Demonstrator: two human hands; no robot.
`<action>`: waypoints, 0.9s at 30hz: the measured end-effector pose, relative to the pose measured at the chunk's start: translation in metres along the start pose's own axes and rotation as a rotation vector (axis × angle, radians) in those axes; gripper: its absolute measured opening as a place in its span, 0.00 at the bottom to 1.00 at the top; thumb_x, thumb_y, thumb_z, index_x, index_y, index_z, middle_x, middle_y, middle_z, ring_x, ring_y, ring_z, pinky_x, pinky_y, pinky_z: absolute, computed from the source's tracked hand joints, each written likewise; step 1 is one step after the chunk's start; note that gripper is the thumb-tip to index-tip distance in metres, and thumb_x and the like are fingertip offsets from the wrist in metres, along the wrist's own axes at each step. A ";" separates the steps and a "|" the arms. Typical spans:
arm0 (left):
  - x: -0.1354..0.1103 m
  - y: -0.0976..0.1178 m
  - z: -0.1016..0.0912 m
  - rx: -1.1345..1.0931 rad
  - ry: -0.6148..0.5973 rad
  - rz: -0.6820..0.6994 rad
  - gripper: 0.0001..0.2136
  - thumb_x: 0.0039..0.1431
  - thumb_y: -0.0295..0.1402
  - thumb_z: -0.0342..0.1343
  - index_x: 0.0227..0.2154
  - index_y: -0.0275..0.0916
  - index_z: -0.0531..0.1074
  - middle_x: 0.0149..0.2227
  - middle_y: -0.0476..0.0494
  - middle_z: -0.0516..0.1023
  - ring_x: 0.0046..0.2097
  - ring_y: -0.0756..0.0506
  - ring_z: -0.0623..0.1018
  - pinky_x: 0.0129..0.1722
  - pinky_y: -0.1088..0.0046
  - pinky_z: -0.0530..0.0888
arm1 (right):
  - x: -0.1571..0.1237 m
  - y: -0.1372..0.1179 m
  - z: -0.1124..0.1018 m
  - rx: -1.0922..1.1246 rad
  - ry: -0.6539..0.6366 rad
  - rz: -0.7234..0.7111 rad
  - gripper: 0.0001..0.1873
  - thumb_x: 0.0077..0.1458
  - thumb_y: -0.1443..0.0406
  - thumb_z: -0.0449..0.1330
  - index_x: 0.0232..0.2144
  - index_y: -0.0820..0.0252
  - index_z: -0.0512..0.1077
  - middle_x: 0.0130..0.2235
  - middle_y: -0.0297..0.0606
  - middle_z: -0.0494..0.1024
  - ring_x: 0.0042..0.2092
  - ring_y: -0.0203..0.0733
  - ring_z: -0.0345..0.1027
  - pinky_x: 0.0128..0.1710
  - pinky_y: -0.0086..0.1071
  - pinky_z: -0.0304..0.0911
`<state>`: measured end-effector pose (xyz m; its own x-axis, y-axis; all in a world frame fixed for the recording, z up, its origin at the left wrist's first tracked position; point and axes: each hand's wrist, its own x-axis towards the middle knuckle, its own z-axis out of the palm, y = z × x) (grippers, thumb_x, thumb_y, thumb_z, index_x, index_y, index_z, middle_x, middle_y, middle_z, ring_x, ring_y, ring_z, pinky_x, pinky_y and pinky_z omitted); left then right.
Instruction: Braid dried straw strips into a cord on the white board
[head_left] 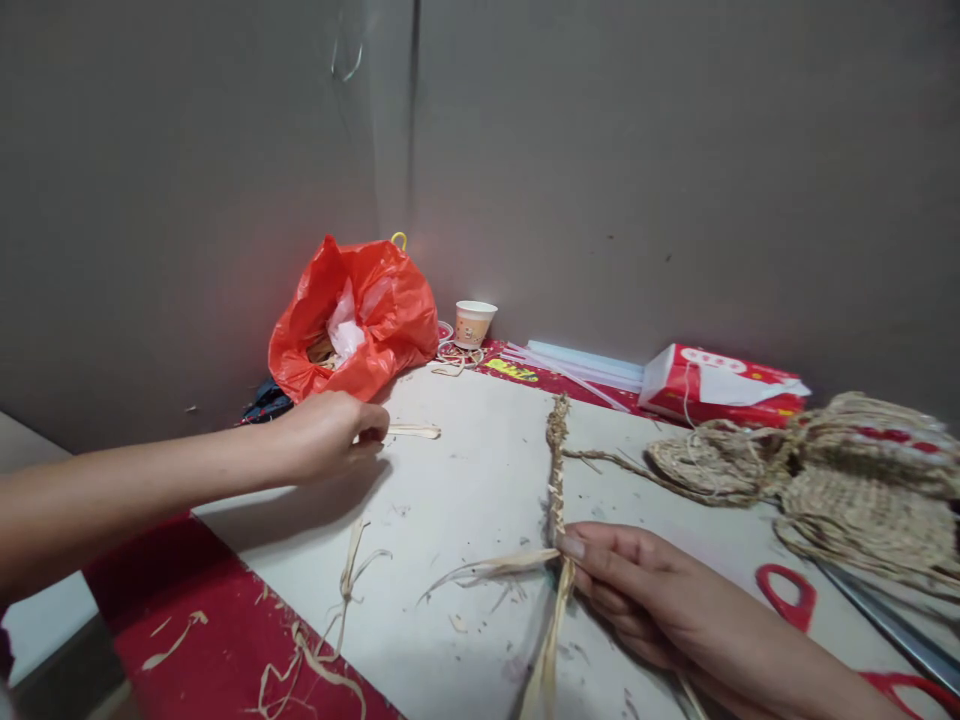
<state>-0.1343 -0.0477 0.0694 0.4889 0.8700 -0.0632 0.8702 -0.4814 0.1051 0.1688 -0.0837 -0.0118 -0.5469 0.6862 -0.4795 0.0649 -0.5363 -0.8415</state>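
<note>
In the head view my right hand point(652, 590) pinches the lower end of a braid point(556, 470) of dry plant fibre, which stretches up the white board. Loose strips point(551, 640) fan out below and to the left of the pinch. Over the board's left part, close to a red plastic bag point(360, 320), is my left hand point(330, 435). Its fingers are curled, and a short pale fibre strip point(416, 431) sticks out past them. Part of that strip is hidden by the hand. Thin scraps point(346, 580) lie between the hands.
Red-handled scissors point(787, 597) lie at the right, beside woven straw pieces point(862, 490). Along the back are a paper cup point(475, 325), pale straws point(585, 365) and a red tissue pack point(727, 385). A grey wall point(600, 150) closes off the back.
</note>
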 end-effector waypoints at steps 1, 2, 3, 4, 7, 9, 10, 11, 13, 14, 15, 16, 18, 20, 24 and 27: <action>0.004 -0.001 0.008 0.012 0.020 0.022 0.06 0.53 0.29 0.50 0.28 0.37 0.71 0.25 0.48 0.72 0.25 0.52 0.67 0.24 0.77 0.58 | 0.001 0.001 0.000 -0.006 -0.005 0.001 0.23 0.51 0.47 0.58 0.22 0.60 0.61 0.16 0.21 0.48 0.18 0.25 0.31 0.16 0.24 0.29; 0.010 -0.001 0.015 0.041 0.046 0.038 0.06 0.53 0.29 0.50 0.28 0.37 0.71 0.26 0.47 0.73 0.26 0.52 0.68 0.25 0.77 0.58 | 0.001 0.001 -0.001 -0.011 -0.008 -0.002 0.23 0.52 0.47 0.58 0.22 0.60 0.61 0.16 0.21 0.48 0.18 0.26 0.31 0.16 0.24 0.29; 0.017 -0.001 0.022 0.085 0.067 0.055 0.06 0.54 0.29 0.49 0.28 0.37 0.71 0.27 0.46 0.73 0.27 0.51 0.69 0.25 0.76 0.59 | 0.001 0.002 -0.001 -0.016 -0.008 -0.005 0.23 0.52 0.47 0.57 0.22 0.60 0.61 0.16 0.21 0.48 0.18 0.26 0.32 0.16 0.24 0.29; 0.024 -0.001 0.028 0.134 0.086 0.072 0.07 0.54 0.29 0.48 0.28 0.36 0.71 0.28 0.45 0.73 0.28 0.50 0.70 0.25 0.76 0.60 | 0.001 0.002 -0.001 -0.021 -0.005 -0.009 0.23 0.52 0.47 0.57 0.22 0.60 0.61 0.16 0.21 0.49 0.18 0.26 0.32 0.15 0.24 0.29; 0.046 0.002 0.037 0.245 0.095 0.105 0.09 0.55 0.27 0.46 0.28 0.35 0.72 0.29 0.42 0.73 0.30 0.47 0.72 0.27 0.73 0.62 | 0.001 0.002 -0.001 -0.030 -0.004 -0.013 0.22 0.52 0.48 0.58 0.22 0.60 0.60 0.16 0.21 0.49 0.17 0.26 0.32 0.15 0.24 0.29; 0.057 0.003 0.040 0.270 0.061 0.101 0.09 0.54 0.25 0.46 0.27 0.34 0.72 0.29 0.40 0.74 0.31 0.46 0.73 0.28 0.72 0.64 | 0.001 0.001 -0.001 -0.033 -0.013 -0.013 0.22 0.53 0.48 0.57 0.22 0.60 0.60 0.15 0.21 0.49 0.17 0.26 0.32 0.15 0.25 0.29; 0.060 0.004 0.040 0.274 0.041 0.093 0.09 0.53 0.24 0.46 0.26 0.34 0.72 0.29 0.39 0.74 0.31 0.45 0.73 0.29 0.71 0.65 | 0.001 0.001 -0.001 -0.033 -0.017 -0.017 0.22 0.53 0.48 0.57 0.22 0.60 0.60 0.15 0.21 0.49 0.17 0.26 0.32 0.15 0.25 0.29; 0.062 0.005 0.039 0.268 0.028 0.079 0.09 0.52 0.24 0.46 0.26 0.34 0.72 0.28 0.39 0.74 0.31 0.45 0.73 0.29 0.71 0.65 | 0.001 0.000 -0.001 -0.033 -0.020 -0.023 0.22 0.53 0.48 0.57 0.22 0.60 0.61 0.15 0.21 0.49 0.17 0.26 0.32 0.15 0.25 0.29; 0.064 0.006 0.034 0.180 0.048 0.040 0.08 0.51 0.23 0.47 0.25 0.34 0.71 0.27 0.41 0.74 0.30 0.46 0.73 0.29 0.71 0.65 | 0.001 -0.001 0.000 -0.031 -0.023 -0.035 0.23 0.52 0.48 0.57 0.22 0.60 0.61 0.15 0.21 0.50 0.17 0.26 0.32 0.15 0.25 0.30; 0.063 0.008 0.030 0.073 0.066 0.023 0.07 0.51 0.24 0.47 0.25 0.34 0.71 0.26 0.42 0.74 0.29 0.47 0.72 0.29 0.72 0.65 | 0.002 -0.002 0.000 -0.030 -0.022 -0.041 0.23 0.51 0.48 0.58 0.21 0.60 0.60 0.15 0.20 0.50 0.16 0.25 0.33 0.15 0.25 0.30; 0.062 0.010 0.025 -0.084 0.070 0.006 0.06 0.50 0.24 0.48 0.26 0.34 0.70 0.26 0.44 0.74 0.28 0.48 0.72 0.29 0.73 0.65 | 0.002 -0.003 0.001 -0.030 -0.021 -0.046 0.22 0.51 0.48 0.58 0.21 0.60 0.60 0.15 0.20 0.50 0.16 0.25 0.33 0.15 0.25 0.30; 0.061 0.013 0.018 -0.279 0.046 -0.010 0.04 0.50 0.26 0.49 0.26 0.35 0.69 0.26 0.45 0.74 0.27 0.50 0.71 0.28 0.75 0.65 | 0.002 -0.004 0.002 -0.031 -0.019 -0.048 0.22 0.50 0.49 0.59 0.21 0.59 0.60 0.14 0.20 0.50 0.16 0.25 0.33 0.14 0.25 0.30; 0.058 0.021 0.006 -0.687 -0.068 -0.037 0.03 0.50 0.28 0.50 0.28 0.36 0.67 0.28 0.47 0.74 0.26 0.52 0.70 0.25 0.78 0.64 | 0.001 -0.005 0.003 -0.025 -0.013 -0.056 0.22 0.50 0.49 0.59 0.21 0.59 0.60 0.14 0.20 0.50 0.15 0.25 0.32 0.14 0.25 0.30; 0.055 0.031 -0.004 -0.995 -0.186 -0.073 0.02 0.48 0.29 0.52 0.27 0.36 0.66 0.27 0.50 0.72 0.25 0.54 0.68 0.23 0.79 0.63 | 0.001 -0.006 0.004 -0.020 -0.011 -0.065 0.21 0.51 0.50 0.59 0.21 0.59 0.60 0.13 0.19 0.49 0.15 0.24 0.32 0.13 0.24 0.31; 0.052 0.047 -0.001 -1.356 -0.359 -0.166 0.01 0.43 0.26 0.52 0.22 0.35 0.65 0.21 0.53 0.65 0.23 0.55 0.66 0.23 0.80 0.64 | -0.001 -0.008 0.004 -0.014 -0.009 -0.079 0.21 0.50 0.50 0.60 0.20 0.60 0.61 0.13 0.20 0.51 0.15 0.24 0.34 0.12 0.23 0.32; 0.053 0.054 0.014 -1.483 -0.454 -0.244 0.03 0.41 0.27 0.52 0.20 0.36 0.63 0.18 0.53 0.63 0.20 0.54 0.64 0.20 0.80 0.62 | -0.001 -0.010 0.004 0.006 -0.008 -0.085 0.21 0.49 0.51 0.61 0.20 0.60 0.62 0.13 0.20 0.52 0.14 0.23 0.34 0.12 0.23 0.32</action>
<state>-0.0608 -0.0294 0.0582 0.5653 0.6731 -0.4768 0.2277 0.4282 0.8745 0.1653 -0.0814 -0.0021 -0.5573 0.7255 -0.4039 0.0128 -0.4789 -0.8778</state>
